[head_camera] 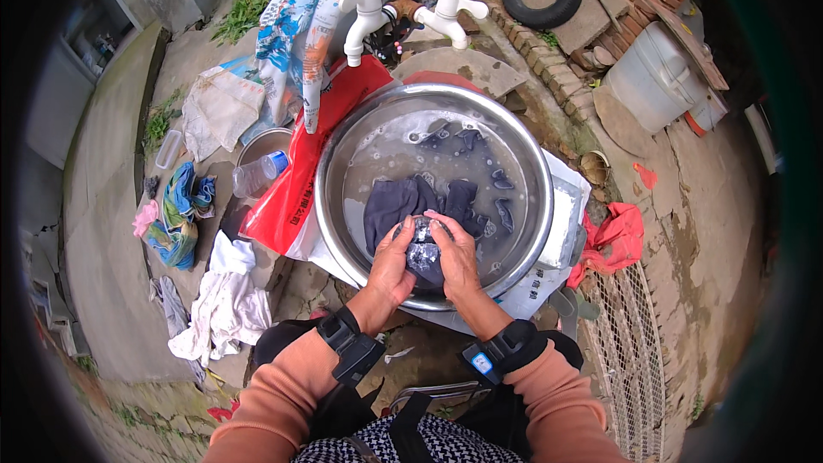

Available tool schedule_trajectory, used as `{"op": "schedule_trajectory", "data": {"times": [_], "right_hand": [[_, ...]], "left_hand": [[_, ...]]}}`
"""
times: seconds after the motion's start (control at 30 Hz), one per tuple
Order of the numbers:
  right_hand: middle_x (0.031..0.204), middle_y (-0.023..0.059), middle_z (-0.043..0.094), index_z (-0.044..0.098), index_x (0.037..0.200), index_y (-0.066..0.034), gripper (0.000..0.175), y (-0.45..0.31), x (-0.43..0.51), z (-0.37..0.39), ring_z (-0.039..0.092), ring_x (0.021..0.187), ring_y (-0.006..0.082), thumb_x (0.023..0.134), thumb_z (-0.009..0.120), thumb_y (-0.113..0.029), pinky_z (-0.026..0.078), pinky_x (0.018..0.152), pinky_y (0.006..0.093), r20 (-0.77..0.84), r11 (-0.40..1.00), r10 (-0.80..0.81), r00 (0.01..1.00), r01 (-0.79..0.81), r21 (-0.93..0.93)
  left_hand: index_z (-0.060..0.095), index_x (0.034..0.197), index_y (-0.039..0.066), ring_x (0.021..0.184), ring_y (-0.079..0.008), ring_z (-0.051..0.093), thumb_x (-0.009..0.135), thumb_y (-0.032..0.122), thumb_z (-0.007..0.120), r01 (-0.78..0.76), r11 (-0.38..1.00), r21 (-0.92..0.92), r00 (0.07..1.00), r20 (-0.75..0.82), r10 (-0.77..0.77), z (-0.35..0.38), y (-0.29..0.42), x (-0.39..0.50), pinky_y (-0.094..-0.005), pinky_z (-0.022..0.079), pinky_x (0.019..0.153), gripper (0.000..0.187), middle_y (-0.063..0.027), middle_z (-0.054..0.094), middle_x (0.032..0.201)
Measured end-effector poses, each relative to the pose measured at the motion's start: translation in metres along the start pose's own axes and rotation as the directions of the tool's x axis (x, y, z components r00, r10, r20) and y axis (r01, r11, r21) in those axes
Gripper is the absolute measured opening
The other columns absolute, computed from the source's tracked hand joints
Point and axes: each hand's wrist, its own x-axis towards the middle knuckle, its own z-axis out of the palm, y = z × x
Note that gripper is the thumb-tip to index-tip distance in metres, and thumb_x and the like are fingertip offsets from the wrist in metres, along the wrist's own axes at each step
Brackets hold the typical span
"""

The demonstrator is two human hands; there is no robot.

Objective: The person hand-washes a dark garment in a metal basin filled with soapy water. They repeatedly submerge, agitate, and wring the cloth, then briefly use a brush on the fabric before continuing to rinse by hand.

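Observation:
A wide metal basin (325,218) of grey, sudsy water stands before me. Over its near side, my left hand (392,263) and my right hand (458,257) both grip a dark wet cloth (424,262) with white suds on it. The thumbs press close together on top. More of the dark fabric (392,202) spreads in the water just beyond my hands, and parts of it break the surface towards the far side. What lies under the murky water is hidden.
Two white plastic taps (366,19) rise beyond the basin, beside a patterned cloth (289,32). White clothes (225,308) and a blue-green cloth (177,222) lie at left, near a clear plastic bottle (254,177). At right are a red cloth (607,244) and a metal mesh panel (624,347).

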Motion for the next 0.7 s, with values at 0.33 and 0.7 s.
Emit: {"op": "schedule_trajectory", "data": {"times": [0.33, 0.7], "right_hand": [[0.133, 0.0202, 0.035, 0.036, 0.127, 0.0027, 0.046, -0.005, 0.0, 0.015, 0.033, 0.124, 0.0299, 0.091, 0.035, -0.027, 0.024, 0.102, 0.0332, 0.0, 0.897, -0.251, 0.968, 0.232, -0.375], [0.137, 0.0208, 0.026, 0.035, 0.128, 0.0002, 0.046, -0.011, -0.005, 0.018, 0.024, 0.128, 0.0313, 0.092, 0.034, -0.027, 0.019, 0.104, 0.0323, 0.117, 0.837, -0.267, 0.956, 0.291, -0.464]], "left_hand": [[0.043, 0.124, 0.013, 0.113, -0.0155, 0.043, 0.091, 0.025, 0.044, 0.104, 0.992, -0.064, 0.994, 0.048, -0.102, 0.014, -0.015, -0.016, -0.032, 0.031, 0.098, 0.035, 0.0004, 0.048, 0.12], [0.032, 0.133, 0.011, 0.119, -0.0152, 0.037, 0.094, 0.019, 0.035, -0.019, 0.999, 0.03, 0.999, 0.03, 0.018, 0.029, 0.0, -0.016, -0.0294, 0.03, 0.099, 0.04, 0.0002, 0.034, 0.135]]}}
